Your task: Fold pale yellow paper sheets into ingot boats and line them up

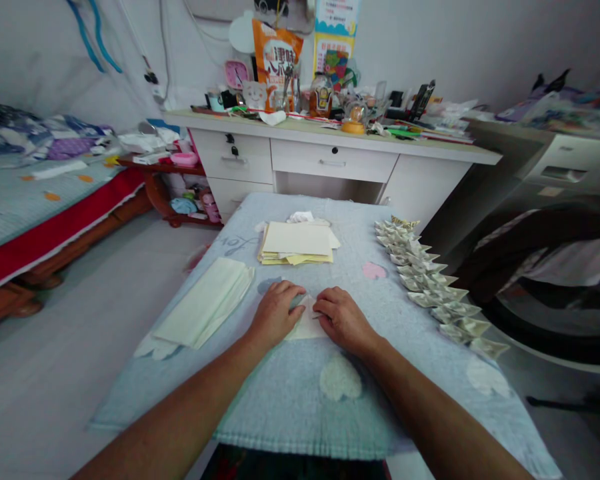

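Observation:
A small sheet of folded pale paper (307,325) lies on the cloth-covered table between my hands, its top coming to a point. My left hand (280,308) presses on its left side, thumb and fingers closed at the paper's edge. On the other side my right hand (343,317) pinches the right edge with bent fingers. Parts of the paper are hidden under both hands. Beyond them sits a stack of cream and yellow paper (297,240). To the left lies a pile of longer pale green sheets (203,300).
Several folded paper boats (430,287) stand in rows along the table's right side. A blue cloth (270,407) covers the table. Behind is a cluttered white desk (330,157); a washing machine (555,253) stands at right, a bed (45,200) at left.

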A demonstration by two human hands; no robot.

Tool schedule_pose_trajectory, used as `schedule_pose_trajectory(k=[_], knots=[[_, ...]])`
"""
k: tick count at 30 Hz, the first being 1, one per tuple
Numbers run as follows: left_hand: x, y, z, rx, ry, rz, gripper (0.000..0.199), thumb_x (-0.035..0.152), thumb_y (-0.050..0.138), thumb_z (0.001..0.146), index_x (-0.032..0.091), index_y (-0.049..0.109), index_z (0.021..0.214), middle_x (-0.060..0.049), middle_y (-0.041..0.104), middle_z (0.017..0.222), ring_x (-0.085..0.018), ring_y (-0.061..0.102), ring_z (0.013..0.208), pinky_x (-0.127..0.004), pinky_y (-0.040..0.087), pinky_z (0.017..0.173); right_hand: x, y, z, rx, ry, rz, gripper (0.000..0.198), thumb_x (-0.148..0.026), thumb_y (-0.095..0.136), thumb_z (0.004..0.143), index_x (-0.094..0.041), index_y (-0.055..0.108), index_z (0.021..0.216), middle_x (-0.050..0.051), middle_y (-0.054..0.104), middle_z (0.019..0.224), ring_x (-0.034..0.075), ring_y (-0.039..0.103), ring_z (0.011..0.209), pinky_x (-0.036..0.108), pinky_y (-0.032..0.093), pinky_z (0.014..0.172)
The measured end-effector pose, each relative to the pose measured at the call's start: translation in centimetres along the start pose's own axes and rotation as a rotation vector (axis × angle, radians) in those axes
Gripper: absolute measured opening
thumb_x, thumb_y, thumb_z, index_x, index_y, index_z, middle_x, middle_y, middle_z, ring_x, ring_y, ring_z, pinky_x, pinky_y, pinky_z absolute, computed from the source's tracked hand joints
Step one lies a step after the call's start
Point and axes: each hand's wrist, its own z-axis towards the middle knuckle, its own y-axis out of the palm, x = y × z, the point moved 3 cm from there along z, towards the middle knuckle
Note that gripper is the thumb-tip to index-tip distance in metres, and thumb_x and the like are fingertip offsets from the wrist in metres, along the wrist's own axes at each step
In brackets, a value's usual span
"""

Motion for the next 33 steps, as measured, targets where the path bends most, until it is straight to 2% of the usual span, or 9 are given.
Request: schedule_pose_trajectory(k=[4,9,15,20,27,33], knots=[[0.2,0.0,-0.1,-0.046,0.021,0.033,0.032,0.016,0.059,0.080,0.021,0.064,0.111,-0.006,0.059,0.097,-0.022,0.052,0.093,-0.038,0.044,0.085,-0.2,-0.2,-0.1,-0.021,-0.046,-0.030,0.015,-0.009,0.060,0.081,-0.018,0.067,0.091,0.007,0.062,0.096,0.020,0.050,0.092,0.033,0.038,0.085],[0.5,0.0,-0.1,-0.077,0.055,0.037,0.032,0.013,0.056,0.081,0.024,0.068,0.109,-0.006,0.058,0.096,-0.021,0.050,0.092,-0.037,0.043,0.084,-0.3,-0.2,-0.1,-0.027,-0.084,-0.071,0.012,-0.014,0.058,0.086,-0.020,0.068,0.088,0.006,0.063,0.096,0.020,0.050,0.092,0.034,0.038,0.084],[0.5,0.1,-0.2,-0.080,0.090,0.083,0.028,0.016,0.053,0.085,0.026,0.070,0.106,-0.005,0.058,0.095,-0.020,0.050,0.091,-0.036,0.043,0.083,-0.6,-0.6,-0.2,-0.038,-0.110,-0.086,0.013,-0.016,0.056,0.086,-0.019,0.068,0.084,0.006,0.063,0.094,0.019,0.050,0.089,0.034,0.037,0.083],[0.7,0.2,-0.3,-0.068,0.098,0.110,0.025,0.020,0.051,0.089,0.026,0.069,0.105,-0.005,0.059,0.094,-0.020,0.050,0.088,-0.034,0.042,0.080,-1.1,-1.1,-0.3,-0.090,-0.131,-0.084,0.013,-0.013,0.055,0.081,-0.018,0.067,0.086,0.007,0.064,0.096,0.020,0.051,0.090,0.035,0.037,0.084],[0.7,0.9,0.1,-0.097,0.196,0.027,0.021,0.019,0.052,0.089,0.023,0.070,0.098,-0.006,0.067,0.103,-0.021,0.054,0.094,-0.038,0.042,0.087,-1.0,-1.4,-0.6,-0.126,-0.104,-0.090,0.019,-0.009,0.055,0.079,-0.018,0.067,0.090,0.006,0.066,0.099,0.020,0.051,0.092,0.035,0.037,0.086],[0.5,1.1,-0.2,-0.129,0.216,0.068,0.027,0.014,0.052,0.087,0.024,0.069,0.106,-0.006,0.068,0.112,-0.022,0.056,0.095,-0.038,0.044,0.084,-0.9,-1.9,-1.1,-0.126,-0.100,-0.033,0.024,-0.009,0.052,0.082,-0.018,0.067,0.098,0.007,0.065,0.110,0.020,0.052,0.095,0.035,0.039,0.087]])
